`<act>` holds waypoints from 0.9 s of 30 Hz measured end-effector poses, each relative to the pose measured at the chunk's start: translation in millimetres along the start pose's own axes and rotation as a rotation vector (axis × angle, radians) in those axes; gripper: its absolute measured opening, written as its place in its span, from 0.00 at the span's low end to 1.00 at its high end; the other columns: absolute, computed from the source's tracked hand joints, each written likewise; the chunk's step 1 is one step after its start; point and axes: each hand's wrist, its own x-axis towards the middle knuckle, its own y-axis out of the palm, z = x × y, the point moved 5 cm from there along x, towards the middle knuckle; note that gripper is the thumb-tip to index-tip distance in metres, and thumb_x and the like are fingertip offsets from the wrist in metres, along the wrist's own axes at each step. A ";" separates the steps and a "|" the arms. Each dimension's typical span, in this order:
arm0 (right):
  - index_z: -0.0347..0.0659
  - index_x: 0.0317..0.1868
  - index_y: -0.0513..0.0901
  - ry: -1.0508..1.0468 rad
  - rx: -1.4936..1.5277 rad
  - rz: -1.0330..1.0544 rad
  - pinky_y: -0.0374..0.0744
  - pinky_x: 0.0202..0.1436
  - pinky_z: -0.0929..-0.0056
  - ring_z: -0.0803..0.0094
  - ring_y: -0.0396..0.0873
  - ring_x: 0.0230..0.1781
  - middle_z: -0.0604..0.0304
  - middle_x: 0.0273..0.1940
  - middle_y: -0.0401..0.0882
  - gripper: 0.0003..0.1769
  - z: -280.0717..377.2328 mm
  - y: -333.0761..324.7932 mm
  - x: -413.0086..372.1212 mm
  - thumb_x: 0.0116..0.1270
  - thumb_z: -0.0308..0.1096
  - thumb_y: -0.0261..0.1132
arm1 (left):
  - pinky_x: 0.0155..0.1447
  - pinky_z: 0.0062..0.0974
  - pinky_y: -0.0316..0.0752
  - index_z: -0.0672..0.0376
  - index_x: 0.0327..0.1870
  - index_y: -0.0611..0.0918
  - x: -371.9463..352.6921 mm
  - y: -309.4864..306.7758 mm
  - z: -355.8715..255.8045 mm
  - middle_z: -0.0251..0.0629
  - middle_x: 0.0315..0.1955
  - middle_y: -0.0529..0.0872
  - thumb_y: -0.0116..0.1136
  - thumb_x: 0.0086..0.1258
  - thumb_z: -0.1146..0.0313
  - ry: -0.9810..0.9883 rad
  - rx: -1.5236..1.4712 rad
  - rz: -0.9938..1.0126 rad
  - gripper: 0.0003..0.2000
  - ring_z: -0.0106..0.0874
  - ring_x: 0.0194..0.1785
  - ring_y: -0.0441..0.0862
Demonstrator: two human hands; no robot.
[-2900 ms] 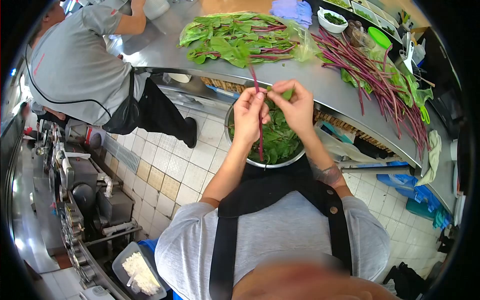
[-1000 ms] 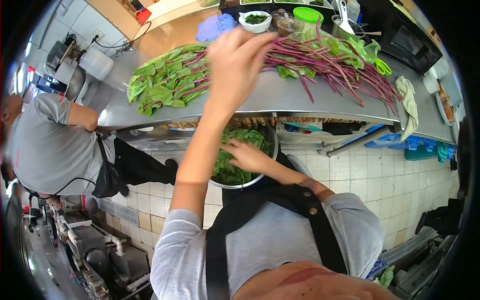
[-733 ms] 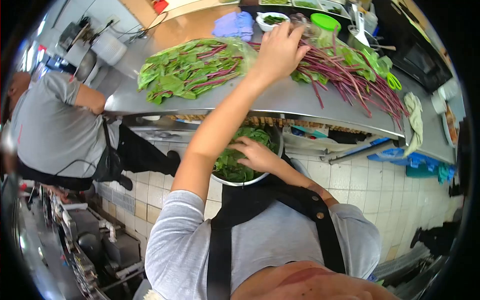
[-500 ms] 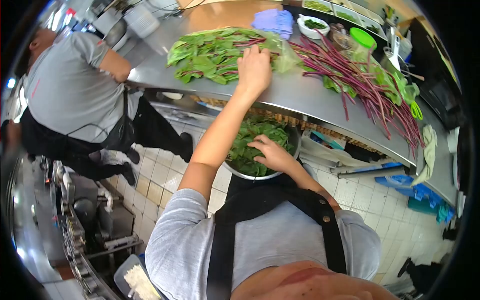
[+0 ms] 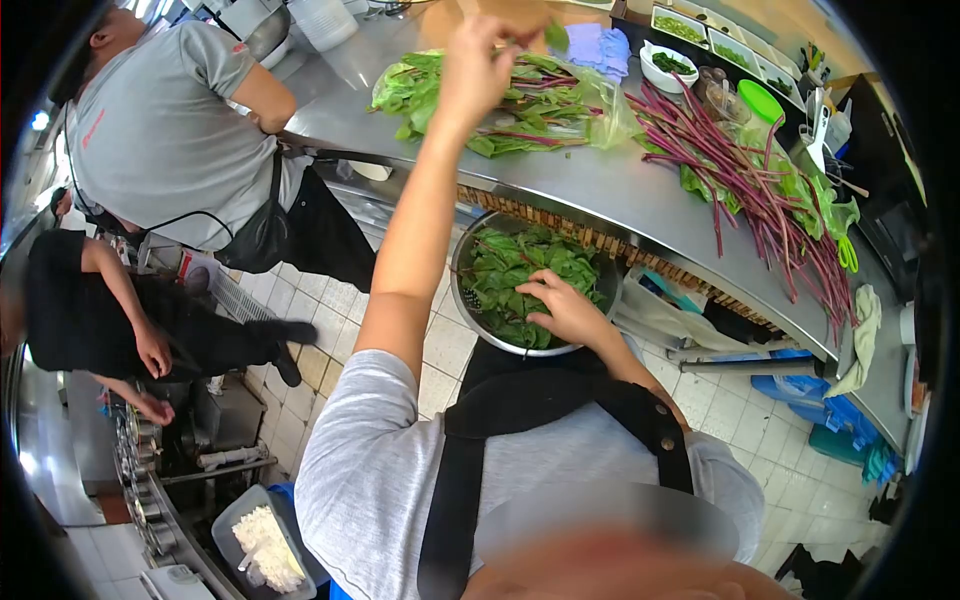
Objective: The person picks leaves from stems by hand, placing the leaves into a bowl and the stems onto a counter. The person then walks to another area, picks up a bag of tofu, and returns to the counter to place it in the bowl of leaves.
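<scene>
My left hand [image 5: 485,65] is raised over the steel counter, fingers pinched on a leafy stem; its green leaf [image 5: 556,38] sticks out to the right. Below lies a pile of leafy greens with purple-red stems [image 5: 535,132], partly on a clear plastic bag [image 5: 612,120]. My right hand [image 5: 568,310] rests on the loose green leaves [image 5: 510,265] in a metal bowl [image 5: 461,290] at my lap, fingers apart and holding nothing I can see. Long bare purple stems [image 5: 720,170] lie in a heap on the counter's right side.
The steel counter [image 5: 660,215] runs across in front. At its back are a folded blue cloth [image 5: 598,48], a white bowl of chopped greens [image 5: 668,66] and a bright green lid [image 5: 760,100]. Two people [image 5: 170,130] [image 5: 110,310] stand at left. A tub of white food [image 5: 265,548] sits low left.
My left hand has lifted up and away from the greens pile with a leafy stem. The right hand stays over the bowl. A person in black has come into view at left.
</scene>
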 end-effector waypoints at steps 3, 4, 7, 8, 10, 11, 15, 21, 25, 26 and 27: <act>0.43 0.60 0.76 -0.027 -0.013 -0.010 0.75 0.60 0.57 0.50 0.74 0.58 0.50 0.61 0.68 0.26 1.7 0.3 5.2 0.59 0.32 0.68 | 0.39 0.27 0.77 0.62 0.44 0.80 21.4 -35.0 13.0 0.36 0.34 0.83 0.60 0.63 0.78 -0.245 -0.394 -0.114 0.09 0.27 0.34 0.81; 0.43 0.60 0.76 -0.038 -0.020 -0.017 0.75 0.60 0.57 0.50 0.74 0.58 0.50 0.61 0.68 0.26 2.6 0.2 7.0 0.59 0.33 0.68 | 0.40 0.21 0.75 0.63 0.46 0.81 21.4 -42.8 21.8 0.33 0.35 0.84 0.57 0.67 0.78 -0.330 -0.492 -0.160 0.09 0.21 0.36 0.80; 0.44 0.60 0.76 -0.041 -0.007 -0.015 0.75 0.59 0.58 0.50 0.74 0.58 0.51 0.61 0.68 0.26 6.4 -0.5 10.2 0.59 0.32 0.69 | 0.45 0.20 0.74 0.63 0.46 0.75 21.4 -75.3 33.3 0.32 0.38 0.80 0.53 0.68 0.82 -0.247 -0.708 -0.443 0.08 0.21 0.40 0.78; 0.44 0.59 0.77 -0.042 -0.001 -0.013 0.75 0.59 0.58 0.50 0.75 0.57 0.51 0.61 0.69 0.26 6.4 0.1 11.0 0.59 0.32 0.69 | 0.49 0.19 0.73 0.62 0.50 0.73 20.8 -83.0 41.1 0.34 0.41 0.80 0.50 0.68 0.84 -0.249 -0.734 -0.514 0.11 0.22 0.43 0.77; 0.45 0.59 0.77 -0.041 0.010 -0.007 0.76 0.59 0.58 0.51 0.75 0.57 0.51 0.61 0.69 0.26 5.6 1.8 11.8 0.59 0.32 0.69 | 0.51 0.20 0.72 0.62 0.53 0.71 29.5 -100.7 38.2 0.34 0.42 0.79 0.48 0.68 0.84 -0.076 -0.787 -0.593 0.14 0.23 0.44 0.77; 0.44 0.58 0.77 -0.045 0.017 -0.006 0.76 0.59 0.59 0.51 0.75 0.56 0.51 0.61 0.69 0.25 6.3 2.2 12.4 0.59 0.32 0.69 | 0.52 0.20 0.72 0.61 0.52 0.71 34.5 -102.4 41.4 0.35 0.42 0.79 0.47 0.68 0.85 -0.092 -0.810 -0.576 0.14 0.23 0.45 0.77; 0.41 0.55 0.79 -0.194 0.040 -0.095 0.75 0.60 0.59 0.52 0.75 0.57 0.50 0.58 0.73 0.23 29.3 -26.3 27.5 0.59 0.30 0.69 | 0.52 0.20 0.71 0.60 0.51 0.70 51.7 -85.8 94.3 0.35 0.43 0.79 0.47 0.68 0.85 -0.172 -0.904 -0.418 0.13 0.23 0.46 0.77; 0.40 0.55 0.78 -0.436 -0.128 -0.479 0.72 0.64 0.59 0.52 0.73 0.60 0.49 0.59 0.74 0.20 90.8 -132.2 105.4 0.62 0.31 0.65 | 0.36 0.21 0.73 0.60 0.36 0.77 49.6 -66.6 89.7 0.31 0.30 0.82 0.57 0.67 0.81 -0.378 -0.746 -0.157 0.04 0.22 0.32 0.78; 0.39 0.63 0.72 -0.323 -0.265 -0.356 0.69 0.66 0.58 0.50 0.70 0.63 0.48 0.61 0.72 0.27 69.1 -149.1 186.8 0.64 0.35 0.64 | 0.36 0.20 0.74 0.62 0.40 0.78 40.9 -68.7 89.4 0.32 0.30 0.82 0.59 0.66 0.80 -0.434 -0.578 -0.048 0.05 0.22 0.32 0.78; 0.39 0.64 0.72 -0.264 -0.301 -0.373 0.69 0.66 0.58 0.49 0.70 0.63 0.48 0.62 0.72 0.28 62.8 -152.3 199.1 0.64 0.36 0.65 | 0.36 0.20 0.74 0.63 0.40 0.78 39.3 -71.1 88.7 0.32 0.30 0.82 0.60 0.66 0.79 -0.446 -0.536 -0.022 0.05 0.22 0.32 0.78; 0.40 0.65 0.71 -0.206 -0.338 -0.389 0.69 0.66 0.58 0.49 0.69 0.63 0.47 0.63 0.71 0.30 53.4 -155.6 212.3 0.64 0.38 0.65 | 0.35 0.20 0.74 0.63 0.41 0.79 37.7 -73.9 87.8 0.33 0.30 0.82 0.60 0.65 0.79 -0.458 -0.495 0.003 0.06 0.22 0.32 0.78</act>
